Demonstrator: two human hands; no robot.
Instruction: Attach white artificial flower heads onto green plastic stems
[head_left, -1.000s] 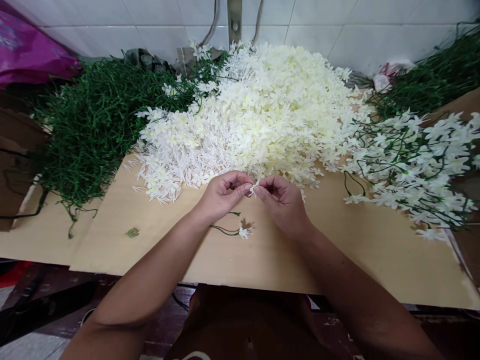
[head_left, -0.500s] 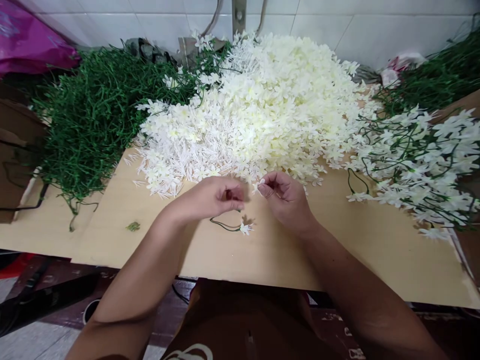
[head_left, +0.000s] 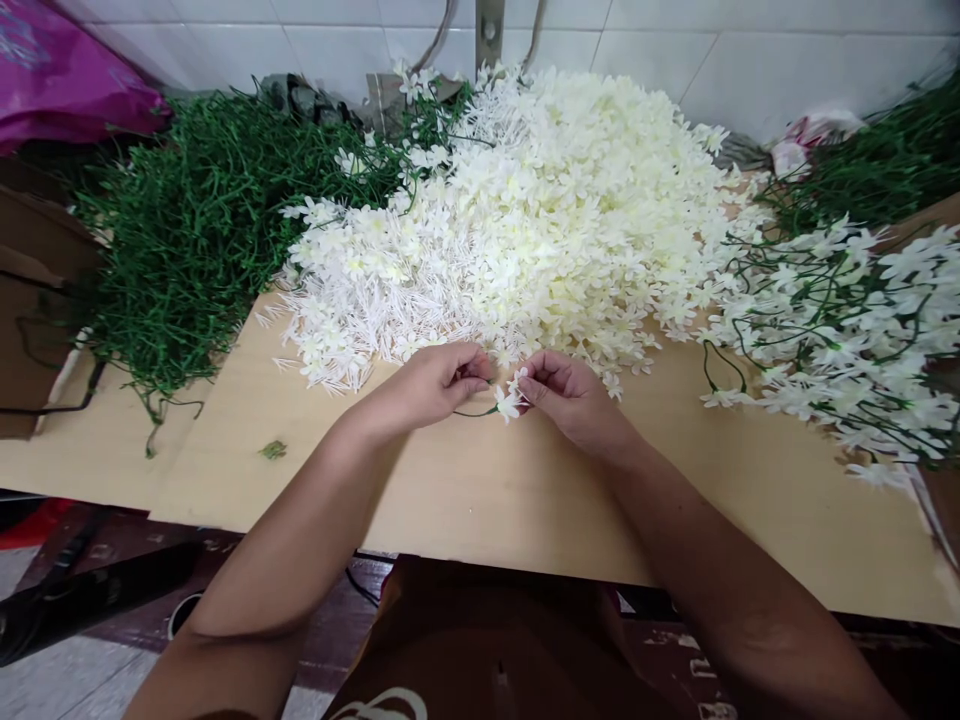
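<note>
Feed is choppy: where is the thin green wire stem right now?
In the head view, the thin green wire stem sits centre frame, pinched by the left hand, just before the pile of loose white plastic blossoms.

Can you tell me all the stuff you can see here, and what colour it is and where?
loose flower heads: one big heap, white and cream, middle back of the table
bare stems: one heap, green, back left
stems with flowers on: one pile, green and white, right side
more stems: one heap, green, back right
bag: one, pink-purple, top left corner
table: one, light wood
green scrap: one, on the table, left of the hands
small flower sprig: one, white on a thin green stem, between the hands
left hand: pinches the stem
right hand: pinches at the flower
</note>
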